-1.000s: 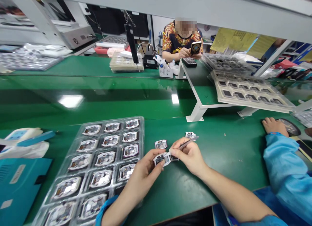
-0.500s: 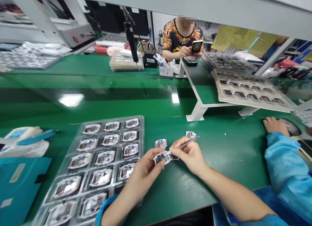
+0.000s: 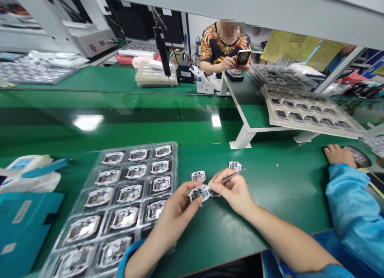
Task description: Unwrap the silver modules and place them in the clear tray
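Observation:
Between the thumb and fingers of my left hand [image 3: 181,204] is a small watch-like housing [image 3: 199,193], white-framed with dark electronics inside. My right hand [image 3: 232,190] pinches a pair of thin metal tweezers [image 3: 232,175]; their back end points up and right. The right fingertips meet the housing's right edge, and the tweezer tips are hidden there. Just behind my hands lies a loose housing [image 3: 198,176], and another housing [image 3: 235,166] rests beyond my right hand. Part of a further dark piece [image 3: 215,194] shows under the right fingers.
To the left, a clear tray [image 3: 175,162] holds several similar housings in compartments. A teal box [image 3: 27,226] stands at far left. A white-legged raised shelf [image 3: 242,138] carries stacked trays [image 3: 315,128]. At right rests a co-worker's hand [image 3: 340,155]; across the bench sits a person [image 3: 225,50] with a phone.
Almost nothing differs. The housing in my left hand looks tilted very slightly, while both hands stay in place.

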`<state>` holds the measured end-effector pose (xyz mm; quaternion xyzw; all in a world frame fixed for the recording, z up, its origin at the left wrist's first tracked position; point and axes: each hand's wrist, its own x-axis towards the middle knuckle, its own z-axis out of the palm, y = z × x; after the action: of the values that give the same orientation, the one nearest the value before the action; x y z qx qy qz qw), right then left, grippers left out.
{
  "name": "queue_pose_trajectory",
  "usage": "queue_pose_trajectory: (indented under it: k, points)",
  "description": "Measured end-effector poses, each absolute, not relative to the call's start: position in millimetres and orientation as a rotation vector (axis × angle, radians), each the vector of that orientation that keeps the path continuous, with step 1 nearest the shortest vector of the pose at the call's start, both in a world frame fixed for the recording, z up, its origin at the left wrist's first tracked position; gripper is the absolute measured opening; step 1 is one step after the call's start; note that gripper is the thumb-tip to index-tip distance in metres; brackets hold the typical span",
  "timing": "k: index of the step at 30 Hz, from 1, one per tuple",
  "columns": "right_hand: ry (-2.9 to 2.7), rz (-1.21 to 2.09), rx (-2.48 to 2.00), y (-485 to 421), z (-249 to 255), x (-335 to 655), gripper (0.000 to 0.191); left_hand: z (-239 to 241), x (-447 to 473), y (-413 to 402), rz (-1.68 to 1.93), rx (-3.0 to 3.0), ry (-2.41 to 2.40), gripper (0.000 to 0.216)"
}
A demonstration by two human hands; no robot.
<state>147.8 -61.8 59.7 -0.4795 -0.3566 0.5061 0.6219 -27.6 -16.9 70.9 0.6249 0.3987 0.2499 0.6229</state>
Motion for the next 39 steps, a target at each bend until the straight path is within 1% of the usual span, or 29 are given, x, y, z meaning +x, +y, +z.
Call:
queue_pose_trajectory:
  k: [9, 16, 20, 25, 29, 34, 39]
  points:
    - [-0.940, 1.012, -1.159, -68, 58, 142, 0.026, 74, -25, -16, 0.610, 1.354, 0.964, 0.033]
    - [-1.066, 0.839, -1.172, -74, 61, 135, 0.018, 71, -24, -18, 0.630, 1.383, 1.026, 0.038]
    - [-1.096, 0.773, -1.162, -74, 63, 140, 0.016, 72, -22, -17, 0.610, 1.240, 0.998, 0.041]
    - [-1.091, 0.924, -1.152, -70, 61, 145, 0.019, 73, -22, -19, 0.625, 1.107, 0.932, 0.037]
    - [-1.105, 0.951, -1.167, -68, 57, 144, 0.019, 73, -23, -19, 0.610, 1.116, 0.908, 0.034]
    - [-1.002, 1.108, -1.159, -65, 55, 146, 0.029, 74, -24, -20, 0.592, 1.138, 0.898, 0.031]
    - [-0.904, 1.128, -1.202, -65, 54, 147, 0.034, 74, -25, -19, 0.596, 1.257, 0.897, 0.026]
